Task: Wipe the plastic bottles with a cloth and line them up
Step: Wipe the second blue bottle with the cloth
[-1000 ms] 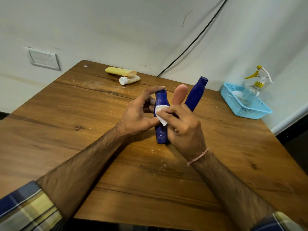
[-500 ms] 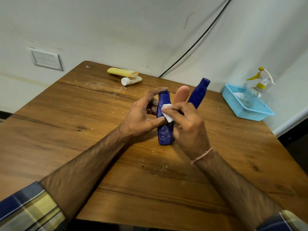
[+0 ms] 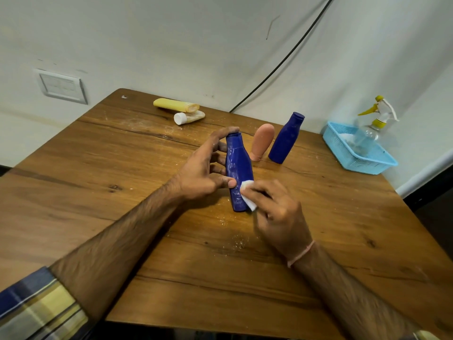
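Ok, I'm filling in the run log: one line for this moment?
step: wiping | left hand: steadies blue bottle upright | right hand: cloth on its lower side | table: two tubes lying

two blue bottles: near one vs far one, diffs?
The near blue bottle is gripped by the left hand while the right hand presses a white cloth low on it; the far blue bottle stands untouched beside the pink bottle. Both stand upright, same colour and shape.
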Demonstrator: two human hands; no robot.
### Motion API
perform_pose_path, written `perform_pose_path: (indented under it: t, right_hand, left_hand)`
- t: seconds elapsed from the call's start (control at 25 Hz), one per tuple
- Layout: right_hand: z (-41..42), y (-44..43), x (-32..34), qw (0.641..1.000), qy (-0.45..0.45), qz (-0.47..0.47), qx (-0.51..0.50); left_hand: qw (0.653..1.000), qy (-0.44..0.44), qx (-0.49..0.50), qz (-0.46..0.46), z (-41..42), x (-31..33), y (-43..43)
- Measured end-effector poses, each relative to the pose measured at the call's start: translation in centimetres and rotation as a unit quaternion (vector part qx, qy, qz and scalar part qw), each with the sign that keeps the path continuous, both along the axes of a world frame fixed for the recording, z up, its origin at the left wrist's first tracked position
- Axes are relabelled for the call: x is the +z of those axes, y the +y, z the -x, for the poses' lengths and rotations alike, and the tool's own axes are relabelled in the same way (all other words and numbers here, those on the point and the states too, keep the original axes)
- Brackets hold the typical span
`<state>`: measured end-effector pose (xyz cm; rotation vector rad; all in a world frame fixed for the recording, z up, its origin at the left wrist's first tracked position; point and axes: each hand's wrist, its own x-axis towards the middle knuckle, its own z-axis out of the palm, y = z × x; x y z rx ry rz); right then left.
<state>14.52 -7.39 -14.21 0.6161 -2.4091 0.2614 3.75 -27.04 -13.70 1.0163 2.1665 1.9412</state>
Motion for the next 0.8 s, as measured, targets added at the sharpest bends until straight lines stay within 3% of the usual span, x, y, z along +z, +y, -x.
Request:
perform_pose_path:
  t: [0.2,0.4,0.56,0.64,0.8]
  right_hand:
    - [-0.9,1.3,0.1,0.999,-0.045,-0.016,0.017]
    - [3.4,-1.4,3.0,0.992,-0.029,0.117,-0.035]
    - [-0.8,0.0,0.8,0.999,-0.045,-0.014,0.024]
    - [-1.7,1.1,0.5,0.997,-0.065,-0.033,0.029]
    - [-0.1,0.4,0.4,0.982,-0.078,0.159,-0.063]
  left_hand:
    - [1.0,-0.006,-0.017,-0.004,0.1,0.0,0.0]
    - [0.998,-0.047,-0.036,-0.029,0.4,-0.7,0.0]
    - [0.997,-0.063,-0.019,-0.027,0.2,-0.6,0.1]
    - [0.995,-0.088,-0.025,-0.038,0.2,-0.6,0.1]
    - [0.987,-0.132,-0.056,-0.074,0.4,-1.0,0.4]
